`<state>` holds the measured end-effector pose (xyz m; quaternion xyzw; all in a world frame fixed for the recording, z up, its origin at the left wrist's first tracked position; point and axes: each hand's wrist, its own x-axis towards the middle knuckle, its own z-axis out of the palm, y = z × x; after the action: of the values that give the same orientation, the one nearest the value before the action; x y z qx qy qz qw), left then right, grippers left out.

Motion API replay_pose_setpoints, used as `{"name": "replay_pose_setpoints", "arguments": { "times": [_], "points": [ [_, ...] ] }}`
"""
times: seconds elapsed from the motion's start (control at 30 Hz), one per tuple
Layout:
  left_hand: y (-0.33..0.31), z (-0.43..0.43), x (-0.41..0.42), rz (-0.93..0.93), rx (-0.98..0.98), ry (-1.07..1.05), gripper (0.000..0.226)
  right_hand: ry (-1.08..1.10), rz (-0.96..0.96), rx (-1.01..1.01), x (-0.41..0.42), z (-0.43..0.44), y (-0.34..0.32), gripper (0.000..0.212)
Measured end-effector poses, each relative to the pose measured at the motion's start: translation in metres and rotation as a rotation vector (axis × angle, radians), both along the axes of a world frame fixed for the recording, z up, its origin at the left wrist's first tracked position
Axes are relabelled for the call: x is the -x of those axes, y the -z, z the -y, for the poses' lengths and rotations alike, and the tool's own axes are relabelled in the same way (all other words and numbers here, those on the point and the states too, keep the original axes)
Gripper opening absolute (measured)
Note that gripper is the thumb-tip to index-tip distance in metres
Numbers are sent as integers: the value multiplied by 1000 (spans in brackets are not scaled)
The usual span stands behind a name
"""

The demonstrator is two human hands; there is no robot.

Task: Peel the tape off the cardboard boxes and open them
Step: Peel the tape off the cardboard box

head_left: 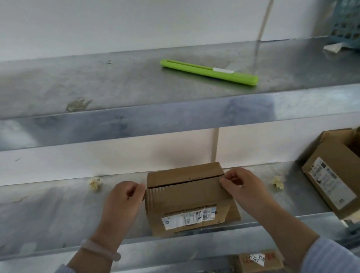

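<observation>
A small brown cardboard box [185, 197] with a white shipping label on its near face stands on the lower metal shelf [55, 212]. Its top flaps are parted along a dark seam. My left hand [124, 201] pinches the box's left top corner with curled fingers. At the right top corner, my right hand [242, 185] pinches the near flap's edge between thumb and fingers. A second cardboard box [335, 171], open at the top and carrying a label, sits at the right of the same shelf.
A green utility knife [209, 72] lies on the upper metal shelf [112, 83]. A blue plastic basket [348, 18] stands at the upper right. Crumpled tape scraps [95, 184] lie on the lower shelf. Another labelled box [259, 262] sits on a shelf below.
</observation>
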<state>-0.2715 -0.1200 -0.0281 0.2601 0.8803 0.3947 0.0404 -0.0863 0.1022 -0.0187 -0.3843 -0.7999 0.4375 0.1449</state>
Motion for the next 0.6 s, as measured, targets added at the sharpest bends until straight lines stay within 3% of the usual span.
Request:
{"name": "replay_pose_setpoints", "arguments": {
  "times": [0.1,0.27,0.33,0.4,0.53,0.6],
  "points": [
    [-4,0,-1,154,-20,95,26,108,-133,425,3,3,-11,25],
    [-13,0,4,225,26,270,26,70,-19,414,4,-4,-13,24],
    [-10,1,8,253,52,314,44,-10,-32,485,4,-10,-16,26],
    [-6,2,13,302,74,359,65,-125,-15,554,3,-17,-23,43],
    [-12,-7,12,381,237,399,105,-391,221,348,5,-26,-29,77],
    [-17,-15,10,380,289,356,119,-415,306,268,13,-19,-32,92]
  ]
}}
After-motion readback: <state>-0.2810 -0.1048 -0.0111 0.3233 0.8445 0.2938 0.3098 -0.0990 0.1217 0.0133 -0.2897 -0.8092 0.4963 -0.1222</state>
